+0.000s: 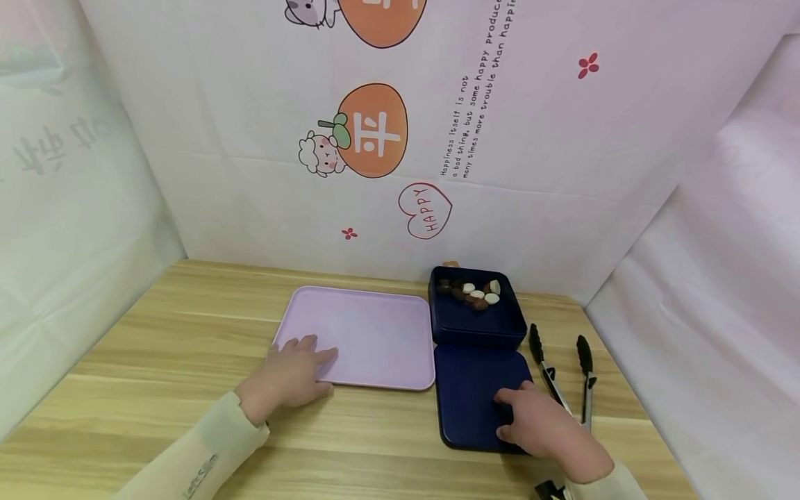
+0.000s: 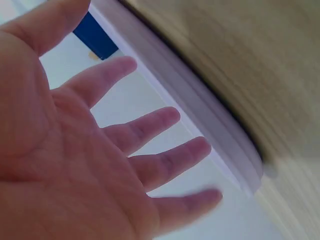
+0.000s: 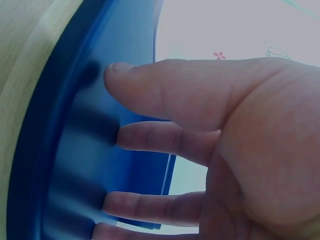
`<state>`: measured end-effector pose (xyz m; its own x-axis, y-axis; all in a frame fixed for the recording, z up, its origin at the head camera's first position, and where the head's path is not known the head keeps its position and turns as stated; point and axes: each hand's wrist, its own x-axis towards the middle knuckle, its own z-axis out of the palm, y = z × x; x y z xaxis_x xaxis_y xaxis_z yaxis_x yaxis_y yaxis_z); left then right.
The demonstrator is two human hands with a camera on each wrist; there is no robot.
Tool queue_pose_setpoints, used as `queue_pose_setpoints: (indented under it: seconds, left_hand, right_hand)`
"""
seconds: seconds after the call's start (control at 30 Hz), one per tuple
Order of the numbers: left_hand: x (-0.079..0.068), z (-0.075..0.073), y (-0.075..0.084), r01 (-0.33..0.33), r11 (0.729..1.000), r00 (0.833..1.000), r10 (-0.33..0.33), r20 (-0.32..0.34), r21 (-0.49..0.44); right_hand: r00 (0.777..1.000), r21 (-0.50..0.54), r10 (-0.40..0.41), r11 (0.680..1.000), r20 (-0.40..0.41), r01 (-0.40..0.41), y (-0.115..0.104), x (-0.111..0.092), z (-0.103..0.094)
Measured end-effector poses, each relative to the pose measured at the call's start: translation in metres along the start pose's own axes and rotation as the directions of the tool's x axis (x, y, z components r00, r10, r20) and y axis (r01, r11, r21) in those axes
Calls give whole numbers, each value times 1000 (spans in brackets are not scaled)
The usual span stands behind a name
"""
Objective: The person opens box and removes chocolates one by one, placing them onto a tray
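My left hand (image 1: 289,375) is over the near left corner of a pale lilac tray (image 1: 381,333), fingers spread and fairly straight. In the left wrist view its fingertips overlap the tray's rim (image 2: 190,95), with the palm bare. On the right, my right hand (image 1: 540,420) is over the near right part of a flat navy lid-like panel (image 1: 465,389). Straight fingers and thumb reach down close to the panel's blue surface (image 3: 100,165) in the right wrist view, and nothing is gripped.
Behind the panel stands a navy box (image 1: 478,338) holding several small brown and white pieces (image 1: 478,294). Black-tipped metal tongs (image 1: 587,389) lie spread at the right, partly behind my right hand. A printed white cloth (image 1: 250,201) hangs behind the wooden table (image 1: 156,389).
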<state>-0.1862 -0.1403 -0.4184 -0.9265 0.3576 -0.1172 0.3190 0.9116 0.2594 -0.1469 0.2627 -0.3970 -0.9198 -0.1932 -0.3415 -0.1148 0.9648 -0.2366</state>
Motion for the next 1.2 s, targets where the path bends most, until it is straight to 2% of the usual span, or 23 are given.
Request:
queue_pose_setpoints:
  seconds: [0.1, 0.3, 0.57, 0.87, 0.97, 1.07, 1.2]
  left_hand:
    - [-2, 0, -2, 11, 1000, 1000, -11, 18, 4]
    - [-5, 1, -3, 69, 997, 996, -65, 68, -44]
    - [-3, 5, -4, 69, 995, 997, -66, 43, -73]
    - [-1, 5, -3, 127, 987, 992, -124, 34, -102]
    - [0, 5, -3, 136, 985, 991, -133, 33, -106]
    - [-1, 5, -3, 148, 982, 989, -144, 42, -114]
    - [-2, 5, -1, 158, 979, 987, -153, 52, -126]
  right_hand:
    - [1000, 0, -4, 1000, -2, 4, 0, 0, 0]
    - [1000, 7, -5, 1000, -2, 5, 0, 0, 0]
    - [1000, 12, 7, 1000, -2, -7, -1, 0, 0]
    - [1000, 26, 5, 1000, -13, -5, 2, 2, 2]
    - [1000, 60, -4, 998, -15, 5, 6, 1, 0]
    - [999, 147, -7, 989, -34, 12, 14, -2, -4]
    - [995, 249, 54, 968, -86, -32, 31, -11, -16]
